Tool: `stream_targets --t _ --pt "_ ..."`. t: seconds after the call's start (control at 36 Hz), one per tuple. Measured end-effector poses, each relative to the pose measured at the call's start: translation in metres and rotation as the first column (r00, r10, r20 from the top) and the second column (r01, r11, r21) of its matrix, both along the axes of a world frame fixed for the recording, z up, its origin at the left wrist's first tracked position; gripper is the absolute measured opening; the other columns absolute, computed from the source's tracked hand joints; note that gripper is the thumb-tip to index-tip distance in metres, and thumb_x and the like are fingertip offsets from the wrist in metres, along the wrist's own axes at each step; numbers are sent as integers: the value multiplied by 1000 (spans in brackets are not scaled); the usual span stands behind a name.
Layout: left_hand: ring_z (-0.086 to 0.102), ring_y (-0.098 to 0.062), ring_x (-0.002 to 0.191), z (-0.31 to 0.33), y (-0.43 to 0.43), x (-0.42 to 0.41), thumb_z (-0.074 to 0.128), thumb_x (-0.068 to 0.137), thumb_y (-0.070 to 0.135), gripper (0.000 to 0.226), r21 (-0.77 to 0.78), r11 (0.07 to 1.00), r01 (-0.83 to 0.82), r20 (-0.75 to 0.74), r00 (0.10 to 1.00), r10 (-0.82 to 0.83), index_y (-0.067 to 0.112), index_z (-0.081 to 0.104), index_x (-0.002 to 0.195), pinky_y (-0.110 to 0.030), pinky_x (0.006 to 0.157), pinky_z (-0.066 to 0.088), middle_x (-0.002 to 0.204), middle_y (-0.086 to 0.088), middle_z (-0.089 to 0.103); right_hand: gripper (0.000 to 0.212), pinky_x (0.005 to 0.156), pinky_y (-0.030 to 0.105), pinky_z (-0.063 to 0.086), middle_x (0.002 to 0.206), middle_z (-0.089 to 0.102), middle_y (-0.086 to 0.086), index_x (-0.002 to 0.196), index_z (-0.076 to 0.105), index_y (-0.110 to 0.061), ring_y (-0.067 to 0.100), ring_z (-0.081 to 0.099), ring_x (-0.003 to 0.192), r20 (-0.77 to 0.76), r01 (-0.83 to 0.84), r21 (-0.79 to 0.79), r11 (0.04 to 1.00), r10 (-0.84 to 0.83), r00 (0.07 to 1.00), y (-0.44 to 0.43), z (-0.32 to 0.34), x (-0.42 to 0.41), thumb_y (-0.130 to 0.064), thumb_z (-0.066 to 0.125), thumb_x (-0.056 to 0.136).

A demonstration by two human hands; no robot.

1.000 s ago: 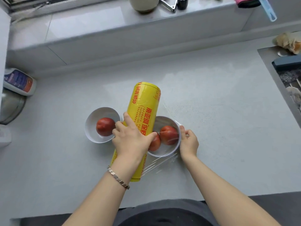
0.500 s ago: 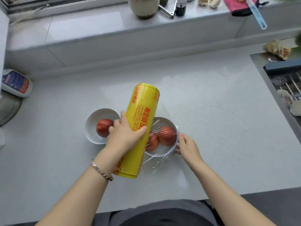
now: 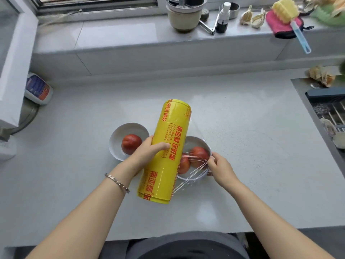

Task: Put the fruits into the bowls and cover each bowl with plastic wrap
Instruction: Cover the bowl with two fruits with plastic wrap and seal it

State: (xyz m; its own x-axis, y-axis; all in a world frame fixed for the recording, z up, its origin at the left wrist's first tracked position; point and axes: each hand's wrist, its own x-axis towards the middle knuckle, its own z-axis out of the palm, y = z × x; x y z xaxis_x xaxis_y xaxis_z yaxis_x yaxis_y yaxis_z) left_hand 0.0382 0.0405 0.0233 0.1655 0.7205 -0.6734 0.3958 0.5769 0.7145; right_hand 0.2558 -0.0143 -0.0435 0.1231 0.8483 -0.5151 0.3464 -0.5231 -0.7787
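Two white bowls sit side by side on the grey counter. The left bowl (image 3: 119,135) holds one red fruit (image 3: 131,143). The right bowl (image 3: 194,143) holds two red fruits (image 3: 198,156), partly hidden behind a big yellow roll of plastic wrap (image 3: 168,146). My left hand (image 3: 149,154) grips the roll's middle and holds it tilted above the gap between the bowls. Clear film (image 3: 192,163) stretches from the roll across the right bowl. My right hand (image 3: 219,168) pinches the bunched film at that bowl's right rim.
A window ledge at the back carries a pot (image 3: 183,15), a small bottle (image 3: 223,17), garlic (image 3: 253,16) and a pink cloth with a brush (image 3: 285,25). A sink (image 3: 328,116) lies at the right edge. A detergent bottle (image 3: 37,88) lies at the left.
My left hand has slid the roll leftward and tilted it. My right hand has gathered the film into a bunch at the right bowl's rim. The camera view has tipped upward.
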Motion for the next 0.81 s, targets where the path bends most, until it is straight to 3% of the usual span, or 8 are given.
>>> stream_targets --t 0.11,0.19,0.31,0.44,0.53,0.58,0.67,0.81 --pt "68 -22 93 -1 -1 2 75 74 31 51 -40 999 13 73 997 -10 20 52 118 -38 82 56 109 -4 68 27 75 55 54 86 62 23 85 56 -7 41 61 85 49 3 -7 1000 -2 999 -1 -12 6 -22 35 85" --pt "67 -23 93 -5 -6 8 80 65 39 75 -18 997 -74 20 997 74 16 45 126 -39 79 56 113 -6 64 28 75 58 52 80 60 22 83 53 -2 43 61 82 54 -7 -18 1000 8 999 -2 -15 9 -22 34 83" --pt "64 -23 96 -9 -19 13 84 64 33 79 75 985 -153 -53 986 157 18 37 126 -41 82 55 117 -6 58 23 74 60 51 71 54 14 73 51 -6 31 56 69 42 21 -25 999 -20 999 -5 -14 14 -8 35 89" --pt "61 -21 102 -22 -37 12 85 53 46 96 195 967 -162 -187 962 199 21 36 131 -44 91 51 119 -1 58 25 74 54 51 65 49 6 65 44 -14 24 49 66 94 34 -17 999 -32 995 -13 -13 23 -6 36 87" --pt "59 -22 105 -28 -45 12 71 36 70 108 206 971 -119 -322 929 182 30 37 130 -46 90 52 120 -1 57 28 67 47 49 60 44 2 61 40 -14 22 43 62 136 40 -12 999 -38 990 -17 -12 29 -4 36 87" --pt "58 -23 105 -32 -50 13 66 34 75 112 193 976 -97 -375 912 165 31 35 132 -46 89 52 119 -2 56 26 66 43 48 62 49 5 65 47 -10 25 47 64 160 40 -22 999 -36 986 -20 -14 35 -5 36 88" --pt "55 -24 108 -37 -56 20 72 43 70 107 180 978 -106 -402 899 171 28 35 134 -44 92 50 121 -4 53 22 70 43 50 70 56 8 78 55 -1 25 51 69 206 25 -26 999 -19 978 -23 -16 41 -6 36 88" --pt "49 -30 116 -46 -58 19 77 58 58 99 174 972 -155 -454 864 219 27 28 139 -43 97 45 127 -10 46 24 70 37 47 71 57 6 81 57 -3 25 51 71 227 -13 -7 1000 14 974 -20 -18 42 -6 35 89"
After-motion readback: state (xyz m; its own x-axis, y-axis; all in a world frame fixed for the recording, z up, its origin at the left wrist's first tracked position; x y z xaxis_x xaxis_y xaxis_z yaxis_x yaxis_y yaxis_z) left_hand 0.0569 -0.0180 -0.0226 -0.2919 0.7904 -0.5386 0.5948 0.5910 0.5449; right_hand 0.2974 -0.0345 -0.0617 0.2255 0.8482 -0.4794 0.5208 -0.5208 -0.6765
